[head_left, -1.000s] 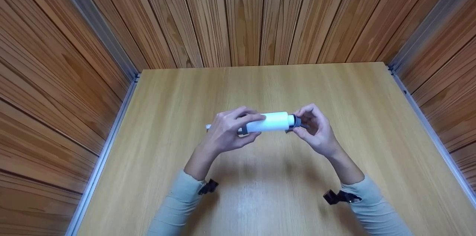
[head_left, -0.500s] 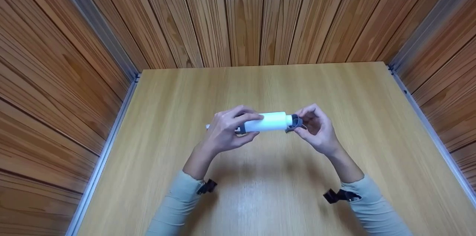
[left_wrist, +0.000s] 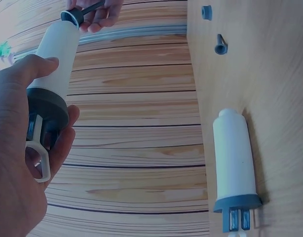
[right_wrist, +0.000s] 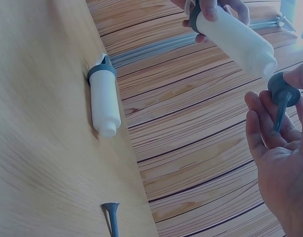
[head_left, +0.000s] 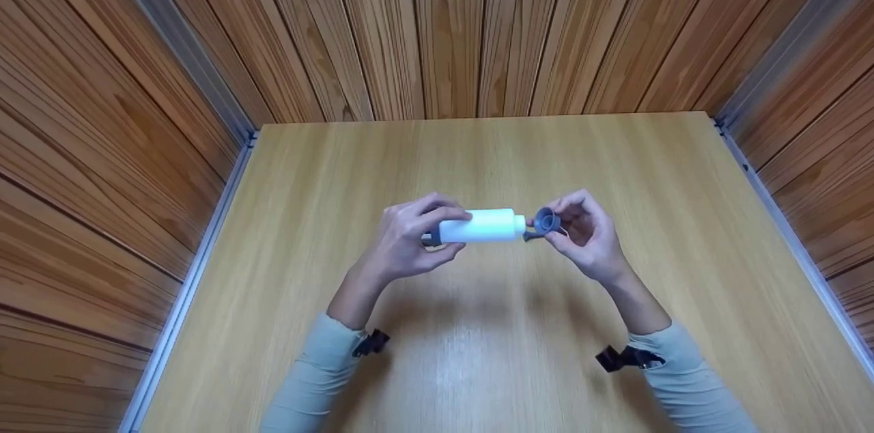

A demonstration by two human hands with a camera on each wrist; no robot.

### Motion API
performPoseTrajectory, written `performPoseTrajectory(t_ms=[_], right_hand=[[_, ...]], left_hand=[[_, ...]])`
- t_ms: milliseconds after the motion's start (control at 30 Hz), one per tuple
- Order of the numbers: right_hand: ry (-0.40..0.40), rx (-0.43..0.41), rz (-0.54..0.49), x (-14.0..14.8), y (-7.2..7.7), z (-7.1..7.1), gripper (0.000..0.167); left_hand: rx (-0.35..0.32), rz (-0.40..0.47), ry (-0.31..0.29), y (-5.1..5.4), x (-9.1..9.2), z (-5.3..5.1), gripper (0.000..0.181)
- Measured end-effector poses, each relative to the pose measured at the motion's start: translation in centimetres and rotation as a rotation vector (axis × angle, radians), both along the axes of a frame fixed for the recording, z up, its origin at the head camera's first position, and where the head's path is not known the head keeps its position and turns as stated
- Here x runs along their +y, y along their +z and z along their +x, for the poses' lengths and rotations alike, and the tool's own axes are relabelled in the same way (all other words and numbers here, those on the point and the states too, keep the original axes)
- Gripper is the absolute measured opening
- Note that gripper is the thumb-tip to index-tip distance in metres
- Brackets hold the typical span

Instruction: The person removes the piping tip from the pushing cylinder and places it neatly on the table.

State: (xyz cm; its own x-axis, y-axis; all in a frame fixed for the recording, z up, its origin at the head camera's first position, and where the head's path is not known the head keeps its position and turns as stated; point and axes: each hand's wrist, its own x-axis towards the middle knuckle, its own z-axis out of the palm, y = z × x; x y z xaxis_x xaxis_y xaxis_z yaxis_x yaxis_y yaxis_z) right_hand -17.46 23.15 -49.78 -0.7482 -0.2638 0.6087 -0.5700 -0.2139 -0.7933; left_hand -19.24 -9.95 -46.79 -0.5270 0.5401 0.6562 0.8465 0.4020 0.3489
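Observation:
My left hand (head_left: pixel 407 239) grips a white bottle (head_left: pixel 481 225) near its dark grey collar (left_wrist: pixel 49 106). A white loop (left_wrist: pixel 44 160) sticks out below that collar in the left wrist view. My right hand (head_left: pixel 593 242) pinches a grey cap (head_left: pixel 546 220) with a long thin stem (right_wrist: pixel 280 116). The cap's hollow side shows in the head view, just apart from the bottle's bare neck (head_left: pixel 520 225). Both things are held above the table.
Another white bottle (left_wrist: pixel 234 155) with a grey collar lies on the table; the head view mostly hides it. Beyond its neck lie a flared grey piece (left_wrist: pixel 220 45) and a small grey ring (left_wrist: pixel 206 13). Wood-panelled walls (head_left: pixel 450 30) enclose the table (head_left: pixel 478 160).
The cap has come off the bottle's neck. My left hand has drawn the bottle to the left. The cap has turned so its hollow side shows; my right hand has barely shifted.

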Motion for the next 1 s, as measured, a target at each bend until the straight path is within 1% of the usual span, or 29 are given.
performPoseTrajectory(t_ms=[167,367,500,733,1000], right_hand=[[0.024,0.001,-0.012,0.3,-0.2,-0.1,0.03],[0.047,0.026,-0.026,0.6,-0.4,-0.4,0.029],[0.053,0.035,-0.026,0.7,-0.4,-0.4,0.029],[0.05,0.022,-0.027,0.6,-0.4,-0.3,0.029],[0.049,0.008,-0.03,0.5,-0.5,-0.1,0.03]], left_hand=[[0.001,-0.01,0.019,-0.4,-0.6,0.1,0.036],[-0.029,-0.005,0.034,-0.7,-1.4,0.2,0.035],[-0.043,-0.007,0.043,-1.1,-2.0,0.3,0.035],[-0.101,-0.005,0.049,-2.7,-2.8,0.3,0.036],[-0.144,0.011,0.048,-4.2,-3.7,0.4,0.036]])
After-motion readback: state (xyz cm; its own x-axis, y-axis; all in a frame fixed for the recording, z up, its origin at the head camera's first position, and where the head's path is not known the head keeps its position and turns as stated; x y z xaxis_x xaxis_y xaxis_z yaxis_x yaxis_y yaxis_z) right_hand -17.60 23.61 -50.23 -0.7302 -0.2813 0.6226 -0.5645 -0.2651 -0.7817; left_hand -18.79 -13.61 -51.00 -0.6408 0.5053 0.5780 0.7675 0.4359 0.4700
